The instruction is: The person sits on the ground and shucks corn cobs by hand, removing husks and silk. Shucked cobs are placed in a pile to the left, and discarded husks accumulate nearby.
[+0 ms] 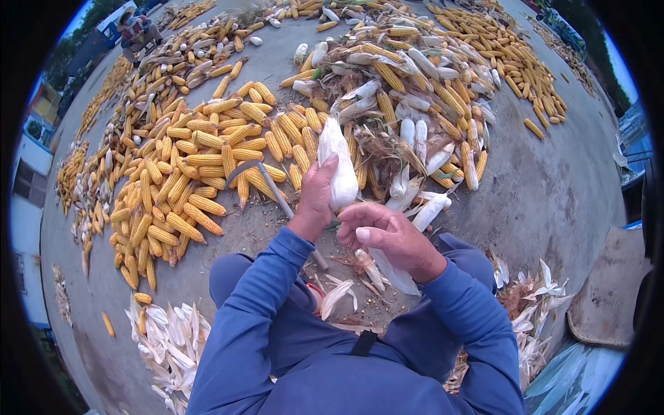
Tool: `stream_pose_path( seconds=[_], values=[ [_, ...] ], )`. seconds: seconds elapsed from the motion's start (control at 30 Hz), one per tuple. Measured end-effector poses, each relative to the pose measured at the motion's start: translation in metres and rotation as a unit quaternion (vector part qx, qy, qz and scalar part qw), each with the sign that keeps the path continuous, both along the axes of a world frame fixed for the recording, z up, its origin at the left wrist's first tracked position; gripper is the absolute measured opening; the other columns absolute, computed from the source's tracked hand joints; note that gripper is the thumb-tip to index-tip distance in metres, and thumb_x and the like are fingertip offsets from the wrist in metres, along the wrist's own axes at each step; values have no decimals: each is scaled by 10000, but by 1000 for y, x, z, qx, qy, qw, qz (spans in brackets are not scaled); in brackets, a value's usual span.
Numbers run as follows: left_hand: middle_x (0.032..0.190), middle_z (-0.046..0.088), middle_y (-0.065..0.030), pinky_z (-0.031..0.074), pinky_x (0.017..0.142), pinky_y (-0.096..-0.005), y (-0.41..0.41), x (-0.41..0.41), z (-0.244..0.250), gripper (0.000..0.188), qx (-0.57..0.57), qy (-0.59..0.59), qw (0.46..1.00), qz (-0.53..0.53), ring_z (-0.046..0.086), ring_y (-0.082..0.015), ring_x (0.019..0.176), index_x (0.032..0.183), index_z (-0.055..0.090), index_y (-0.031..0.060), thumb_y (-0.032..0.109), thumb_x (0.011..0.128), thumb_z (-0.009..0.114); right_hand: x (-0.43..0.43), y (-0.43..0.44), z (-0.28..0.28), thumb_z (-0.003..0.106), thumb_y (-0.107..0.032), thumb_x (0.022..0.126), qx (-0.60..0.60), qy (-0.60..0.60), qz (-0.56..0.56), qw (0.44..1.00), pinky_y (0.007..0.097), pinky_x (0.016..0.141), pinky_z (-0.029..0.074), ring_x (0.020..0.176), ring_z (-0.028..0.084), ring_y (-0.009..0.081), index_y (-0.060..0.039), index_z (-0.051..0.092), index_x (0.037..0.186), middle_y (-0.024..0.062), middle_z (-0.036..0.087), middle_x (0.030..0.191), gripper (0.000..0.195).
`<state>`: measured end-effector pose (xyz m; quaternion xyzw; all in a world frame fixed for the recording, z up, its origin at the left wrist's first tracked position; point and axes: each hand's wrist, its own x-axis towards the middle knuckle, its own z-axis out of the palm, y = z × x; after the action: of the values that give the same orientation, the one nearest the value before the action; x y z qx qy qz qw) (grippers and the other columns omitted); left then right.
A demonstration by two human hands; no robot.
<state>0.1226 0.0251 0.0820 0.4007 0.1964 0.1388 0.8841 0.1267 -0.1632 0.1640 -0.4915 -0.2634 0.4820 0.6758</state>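
My left hand [317, 194] is closed round an ear of corn in its pale husk [338, 161], held upright with the thumb across it. Just below and to the right is my right hand [391, 236], its fingers curled near the base of that ear; whether they touch it or hold a bit of husk I cannot tell. A pale loose husk [391, 272] lies or hangs beneath the right hand. Left of my left hand, a sickle [275, 189] with a curved metal blade rests against husked yellow corn ears [207, 140]. Partly husked corn [415, 129] is heaped beyond both hands.
Stripped husks [174, 342] lie at lower left, and more husks [534, 311] at lower right. Another corn pile [508, 57] is at upper right. A person in a hat [136, 31] sits at upper left. A worn board [607, 290] stands at the right edge.
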Motion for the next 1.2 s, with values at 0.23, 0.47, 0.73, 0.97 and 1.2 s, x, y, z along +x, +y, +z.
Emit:
stream_pose_path(
  seconds=[0.23, 0.47, 0.73, 0.97, 1.2],
  values=[
    [997, 635, -72, 542, 753, -306, -19, -4, 10, 445, -15, -45, 998, -42, 647, -159, 852, 1216, 526, 1, 370, 970, 564, 37, 9, -34, 693, -324, 881, -87, -8, -260, 962, 259, 713, 480, 864, 586, 117, -6, 565, 1140, 45, 622, 985, 430],
    [1047, 645, -104, 541, 776, -313, -23, -11, 5, 482, 3, -56, 997, -60, 656, -174, 887, 1219, 544, -9, 415, 993, 498, 39, 19, -41, 738, -215, 825, -123, 9, -234, 964, 228, 632, 457, 753, 578, 89, -36, 587, 1057, 21, 631, 888, 329],
    [1222, 602, -118, 498, 938, -345, -21, -13, 8, 534, -3, -56, 995, -88, 618, -205, 1075, 1376, 446, 23, 427, 1041, 349, 40, 22, -48, 737, -111, 800, -105, 50, -241, 964, 211, 525, 430, 597, 545, 68, -81, 599, 904, -7, 621, 759, 175],
    [1250, 600, -136, 484, 974, -357, -21, -13, 10, 581, -45, -62, 992, -97, 613, -230, 1113, 1381, 444, 17, 461, 1047, 275, 43, 21, -48, 729, -100, 799, -91, 47, -214, 971, 208, 548, 430, 605, 536, 61, -94, 587, 869, -19, 610, 747, 158],
    [1248, 609, -136, 477, 989, -362, -23, -15, 15, 579, -57, -59, 992, -96, 612, -226, 1121, 1363, 467, 17, 454, 1053, 247, 41, 17, -38, 700, -90, 815, -60, -27, -203, 977, 205, 593, 432, 685, 542, 50, -77, 582, 903, -10, 613, 811, 148]
  ],
)
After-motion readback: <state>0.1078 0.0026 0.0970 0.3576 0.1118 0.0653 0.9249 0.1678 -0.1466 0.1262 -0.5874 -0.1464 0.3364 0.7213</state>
